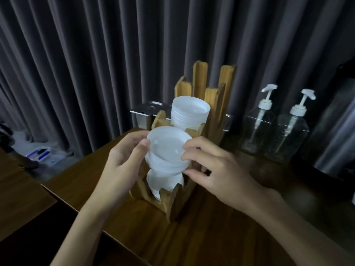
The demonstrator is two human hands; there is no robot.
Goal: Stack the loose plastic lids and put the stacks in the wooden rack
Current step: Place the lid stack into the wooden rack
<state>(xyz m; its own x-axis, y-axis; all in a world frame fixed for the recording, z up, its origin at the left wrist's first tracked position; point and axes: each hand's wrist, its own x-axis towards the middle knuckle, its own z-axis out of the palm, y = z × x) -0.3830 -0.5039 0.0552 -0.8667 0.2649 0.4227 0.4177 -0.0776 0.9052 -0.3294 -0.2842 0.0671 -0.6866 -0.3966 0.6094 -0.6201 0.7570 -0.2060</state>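
While clamped from both sides at frame centre, held stack of lids (167, 148) sits directly above front slot of wooden rack (172, 200), long axis near upright but tipped slightly toward upper left. Left hand (123, 162) grips left flank, thumb pressed on upper rim, fingers wrapped round behind; right hand (217, 166) pinches right flank w/ fingertips curled onto rim and lower edge. Both about equally near, neither free. Below the stack, more white lids (163, 181) already in that front slot, so prob. next move = straight down btwn the wooden uprights, squaring the tilt first or edges may catch. Further up-frame, second stack (189, 114) seated in rear slot, taller slats behind it. Dark wooden table (211, 237) underneath, bare in lower frame. Right of centre, two clear pump bottles (274, 125) standing side by side, well apart from rack. Behind rack, a metal container (146, 112), partly hidden. Grey curtain (96, 64) across whole upper frame; clutter at far left too dim to tell.
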